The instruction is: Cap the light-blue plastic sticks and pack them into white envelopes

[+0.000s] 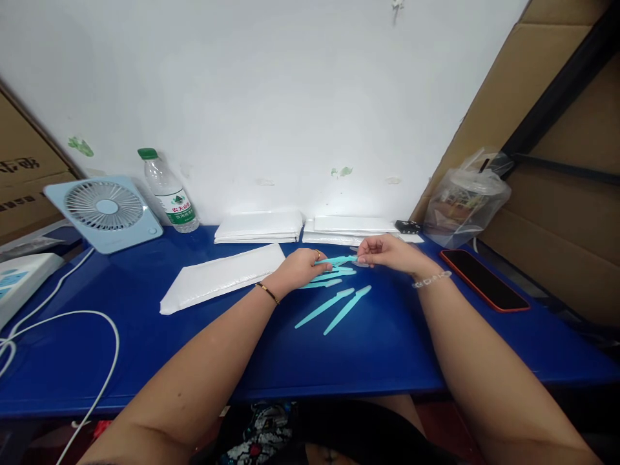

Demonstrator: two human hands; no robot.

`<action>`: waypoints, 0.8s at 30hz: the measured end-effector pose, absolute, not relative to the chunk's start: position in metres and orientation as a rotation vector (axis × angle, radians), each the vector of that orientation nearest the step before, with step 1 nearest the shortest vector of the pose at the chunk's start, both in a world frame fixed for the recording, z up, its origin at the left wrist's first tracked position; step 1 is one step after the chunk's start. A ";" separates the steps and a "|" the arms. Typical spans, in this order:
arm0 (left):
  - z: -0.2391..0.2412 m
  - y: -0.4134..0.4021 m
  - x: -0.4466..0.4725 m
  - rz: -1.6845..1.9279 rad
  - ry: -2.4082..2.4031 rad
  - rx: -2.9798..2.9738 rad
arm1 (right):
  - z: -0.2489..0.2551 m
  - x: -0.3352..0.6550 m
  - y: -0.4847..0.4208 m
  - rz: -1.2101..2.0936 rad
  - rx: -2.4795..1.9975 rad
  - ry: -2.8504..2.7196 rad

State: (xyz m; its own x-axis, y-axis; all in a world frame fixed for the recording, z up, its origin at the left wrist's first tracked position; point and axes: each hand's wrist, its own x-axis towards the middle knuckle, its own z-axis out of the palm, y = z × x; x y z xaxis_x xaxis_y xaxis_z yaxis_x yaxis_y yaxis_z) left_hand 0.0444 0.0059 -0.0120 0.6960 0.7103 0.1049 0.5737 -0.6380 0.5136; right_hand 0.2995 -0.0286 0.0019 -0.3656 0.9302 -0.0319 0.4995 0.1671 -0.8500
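My left hand [303, 268] is closed round a teal razor-like stick [336, 260] above the blue table [145, 336]. My right hand [387, 253] pinches the clear cap at the tip of that same stick. Under my hands lie a few more teal sticks [334, 274]. Two others [334, 307] rest side by side on the table, nearer to me. A white padded envelope [223, 276] lies flat just left of my left hand.
Stacks of white envelopes [259, 227] line the wall. A light blue fan [104, 210] and a water bottle [169, 194] stand at the back left. A phone in an orange case [484, 279] and a plastic bag [465, 200] sit right. White cables [104, 323] trail left.
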 end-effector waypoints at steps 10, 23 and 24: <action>-0.021 0.020 0.032 0.485 1.007 2.638 | -0.009 0.297 -0.024 0.658 -1.542 -2.152; -0.015 0.014 0.038 0.497 0.896 2.654 | -0.005 0.281 -0.030 0.726 -1.437 -2.208; -0.014 0.014 0.039 0.476 0.886 2.670 | -0.004 0.281 -0.030 0.710 -1.428 -2.190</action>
State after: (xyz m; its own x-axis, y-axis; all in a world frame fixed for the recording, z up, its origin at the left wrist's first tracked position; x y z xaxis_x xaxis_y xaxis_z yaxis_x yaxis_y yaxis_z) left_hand 0.0389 0.0136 -0.0137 0.7568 0.6165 0.2171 0.5215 -0.7698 0.3680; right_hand 0.2814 -0.0303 -0.0036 -0.3779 0.9228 0.0752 0.7034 0.3390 -0.6247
